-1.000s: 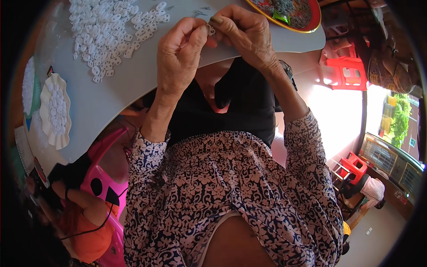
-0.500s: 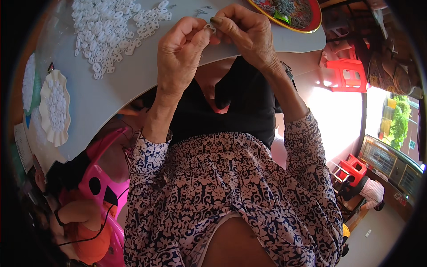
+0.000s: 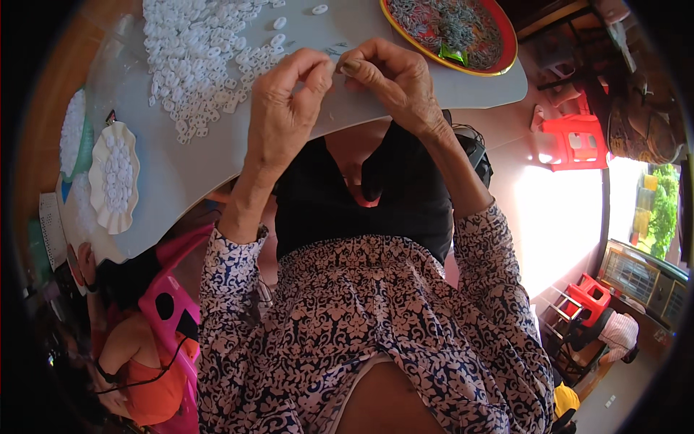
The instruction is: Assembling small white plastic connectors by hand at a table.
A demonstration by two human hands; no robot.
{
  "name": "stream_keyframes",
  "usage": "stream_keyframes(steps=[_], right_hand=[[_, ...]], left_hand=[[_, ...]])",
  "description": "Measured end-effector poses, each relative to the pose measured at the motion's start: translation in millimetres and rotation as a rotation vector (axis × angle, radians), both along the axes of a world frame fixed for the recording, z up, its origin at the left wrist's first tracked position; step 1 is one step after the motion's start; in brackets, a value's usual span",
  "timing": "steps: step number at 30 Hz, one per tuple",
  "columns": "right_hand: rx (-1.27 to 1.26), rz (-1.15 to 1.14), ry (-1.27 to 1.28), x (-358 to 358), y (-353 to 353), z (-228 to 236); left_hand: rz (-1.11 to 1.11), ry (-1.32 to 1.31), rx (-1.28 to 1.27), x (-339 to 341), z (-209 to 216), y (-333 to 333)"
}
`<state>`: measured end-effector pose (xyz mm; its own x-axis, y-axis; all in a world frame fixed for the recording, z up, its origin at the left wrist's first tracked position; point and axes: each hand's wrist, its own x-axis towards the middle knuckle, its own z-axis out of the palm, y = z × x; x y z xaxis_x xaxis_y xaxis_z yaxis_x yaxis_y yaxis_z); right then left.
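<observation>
Over the near edge of the grey table (image 3: 217, 141), my left hand (image 3: 288, 98) and my right hand (image 3: 396, 83) hold their fingertips almost together. Thumb and forefinger are pinched on both. What sits in either pinch is too small or hidden to make out. A large heap of small white plastic pieces (image 3: 195, 54) spreads beyond my left hand, with a few loose white oval pieces (image 3: 280, 23) beside it. Several thin grey metal pins (image 3: 334, 49) lie just past my fingertips. To the right, a red round tray (image 3: 508, 40) with a yellow rim holds many grey pins and a green packet (image 3: 454, 55).
A wavy-edged cream dish (image 3: 99, 189) of white pieces stands at the table's left, beside a green basket (image 3: 82, 155). At lower left a person in an orange top (image 3: 155, 376) sits by a pink chair (image 3: 163, 286). Red stools (image 3: 578, 141) stand on the right.
The small white piece between my fingertips no longer shows there. My hands have drawn slightly apart. The whole view has shifted, showing more of the table's far side.
</observation>
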<state>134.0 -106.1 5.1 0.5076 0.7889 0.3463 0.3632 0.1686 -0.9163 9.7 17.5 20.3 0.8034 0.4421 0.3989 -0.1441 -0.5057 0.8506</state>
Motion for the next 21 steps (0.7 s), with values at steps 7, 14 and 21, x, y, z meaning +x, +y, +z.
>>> stream_keyframes(steps=[7,14,21], right_hand=[[-0.042,-0.012,0.178,-5,4,0],[-0.027,0.0,0.192,1,5,-5],[0.022,-0.042,0.151,4,4,-7]], left_hand=[[0.099,0.035,0.651,79,3,83],[-0.08,0.389,0.694,123,-15,111],[-0.154,0.303,0.233,85,2,84]])
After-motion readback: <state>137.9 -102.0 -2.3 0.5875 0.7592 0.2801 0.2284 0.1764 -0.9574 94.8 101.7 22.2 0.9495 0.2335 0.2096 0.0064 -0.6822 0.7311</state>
